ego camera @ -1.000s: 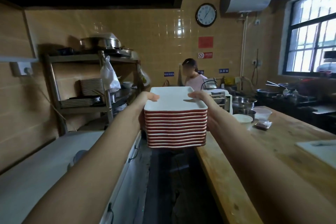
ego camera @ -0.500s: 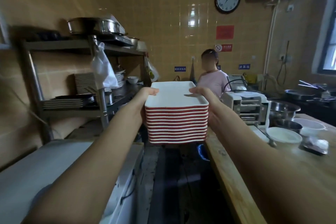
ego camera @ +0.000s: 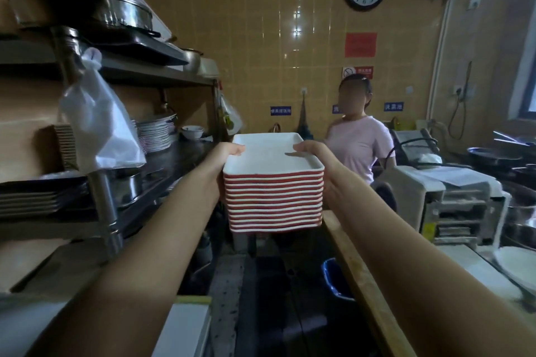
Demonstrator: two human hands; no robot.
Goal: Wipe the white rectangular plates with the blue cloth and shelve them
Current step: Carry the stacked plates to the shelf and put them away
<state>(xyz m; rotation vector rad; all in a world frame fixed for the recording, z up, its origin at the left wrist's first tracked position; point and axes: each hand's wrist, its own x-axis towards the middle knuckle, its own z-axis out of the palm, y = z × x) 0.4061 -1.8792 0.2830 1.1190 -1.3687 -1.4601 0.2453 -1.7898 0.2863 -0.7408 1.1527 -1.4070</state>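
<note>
A tall stack of white rectangular plates with red undersides hangs in the air at the centre of the view. My left hand grips its left side, thumb over the top plate's rim. My right hand grips the right side the same way. The fingers under the stack are hidden. The metal shelf rack stands to the left, level with the stack. No blue cloth is in view.
The rack's middle shelf holds stacked round plates, a small bowl and flat trays; a plastic bag hangs from its post. A person stands ahead. A wooden counter and a machine lie right.
I have walked forward along the aisle with the stack held out; the rack, the person and the back wall are all closer and larger. My grip on the plates is unchanged.
</note>
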